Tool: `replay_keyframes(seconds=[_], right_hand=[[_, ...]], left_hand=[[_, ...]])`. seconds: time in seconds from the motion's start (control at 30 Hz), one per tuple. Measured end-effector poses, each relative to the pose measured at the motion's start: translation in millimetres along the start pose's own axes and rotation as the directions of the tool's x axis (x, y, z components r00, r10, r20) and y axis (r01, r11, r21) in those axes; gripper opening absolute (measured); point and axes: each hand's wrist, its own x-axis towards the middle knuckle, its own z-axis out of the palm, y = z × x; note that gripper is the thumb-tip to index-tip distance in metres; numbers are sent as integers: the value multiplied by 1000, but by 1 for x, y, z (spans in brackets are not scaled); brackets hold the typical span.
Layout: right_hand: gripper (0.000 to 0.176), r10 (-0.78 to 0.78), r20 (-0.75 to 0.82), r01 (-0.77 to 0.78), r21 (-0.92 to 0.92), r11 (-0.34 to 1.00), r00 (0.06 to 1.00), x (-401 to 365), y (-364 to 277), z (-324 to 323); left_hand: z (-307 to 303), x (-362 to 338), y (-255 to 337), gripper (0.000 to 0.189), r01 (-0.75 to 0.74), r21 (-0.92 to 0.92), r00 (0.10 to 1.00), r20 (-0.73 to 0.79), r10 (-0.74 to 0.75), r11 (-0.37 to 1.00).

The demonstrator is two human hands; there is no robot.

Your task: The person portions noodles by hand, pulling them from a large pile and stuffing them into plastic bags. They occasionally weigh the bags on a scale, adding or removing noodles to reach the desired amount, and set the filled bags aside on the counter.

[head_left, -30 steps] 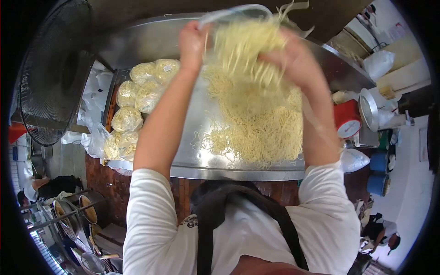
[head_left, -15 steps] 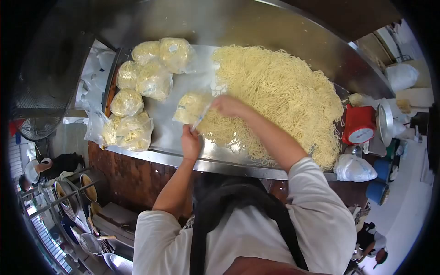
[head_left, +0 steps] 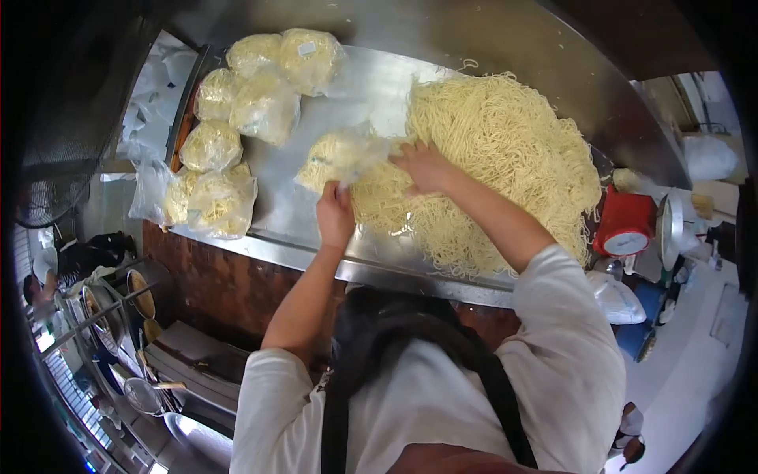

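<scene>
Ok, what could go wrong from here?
The left hand grips only part of the clear bag, so the plastic might slip or tear. Loose noodles lie close to the table's front rim; a wide sweep of the right hand could push some over. A filled bag near that rim might slide if nudged.

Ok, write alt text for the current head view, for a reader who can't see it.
A person's left hand holds a clear plastic bag of noodles while the right hand is at the edge of a heap of loose noodles on a metal counter. Filled noodle bags cluster on the left; a red scale stands at right.
</scene>
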Motion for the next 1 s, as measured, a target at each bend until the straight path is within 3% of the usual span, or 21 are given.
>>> replay_keyframes(seconds=[0.17, 0.27, 0.3, 0.33, 0.37, 0.47, 0.53, 0.57, 0.63, 0.67, 0.7, 0.73, 0.77, 0.8, 0.83, 0.87, 0.9, 0.97, 1.0], right_hand=[[45, 44, 227, -120, 331, 936, 973, 18, -27, -2], [42, 29, 305, -223, 625, 748, 952, 41, -40, -60], [44, 86, 19, -62, 839, 541, 996, 60, -36, -35], [46, 216, -244, 169, 934, 315, 946, 77, -31, -10], [45, 182, -205, 133, 930, 341, 962, 79, -32, -10], [42, 88, -76, 31, 902, 431, 993, 74, -36, -17], [41, 32, 20, -34, 868, 495, 999, 66, -42, -17], [44, 71, -408, 176, 536, 826, 910, 48, -48, -2], [49, -15, -463, 101, 161, 982, 886, 26, -50, -3], [52, -54, -473, 44, -32, 999, 880, 18, -53, -2], [53, 30, -400, 57, 203, 978, 916, 26, -55, 9], [54, 85, -317, 58, 418, 907, 945, 53, -52, 22], [55, 121, -225, 43, 610, 791, 967, 78, -48, 27], [55, 122, -152, 80, 884, 460, 981, 98, -46, 19], [55, 91, -82, 79, 996, 41, 992, 115, -44, 7], [55, 33, -28, 39, 921, -387, 999, 120, -44, 3], [56, 156, -154, 170, 981, -97, 976, 110, -44, 5], [57, 248, -472, 294, 802, 521, 846, 77, -40, 6], [60, 208, -417, 223, 771, 596, 885, 53, -43, -4]], left_hand=[[11, 13, 21, 15, -18, -91, 999, -35, 15, 996], [10, -3, 46, 15, -202, 18, 979, 44, 201, 979], [13, -15, 49, 13, -238, -36, 969, 61, 240, 971], [14, -28, 52, 11, -273, -90, 957, 73, 280, 958], [13, -34, 53, 10, -310, -142, 943, 81, 323, 940], [9, -16, 56, 10, -189, -177, 973, 97, 209, 966], [-3, 2, 52, 12, -85, -76, 995, 42, 88, 993], [-9, 6, 43, 12, -45, -87, 997, 56, 50, 995], [-10, 9, 33, 13, 4, -66, 995, 99, 3, 998], [-8, 6, 27, 13, 9, -32, 990, 138, -5, 999], [-4, -1, 22, 13, 16, 2, 984, 176, -16, 1000], [12, -7, 12, 15, -49, 49, 980, 196, 38, 998], [18, -11, 33, 16, -70, -14, 978, 195, 71, 997], [15, -12, 57, 17, -91, -75, 975, 195, 105, 993], [7, -8, 71, 19, -111, -171, 961, 234, 150, 979], [-1, -5, 84, 22, -122, -267, 942, 271, 196, 956], [-5, -1, 95, 24, -127, -366, 920, 304, 247, 922], [-21, 22, 102, 27, -204, -180, 863, 432, 264, 962], [-30, 34, 99, 29, -247, -84, 831, 494, 255, 965]])
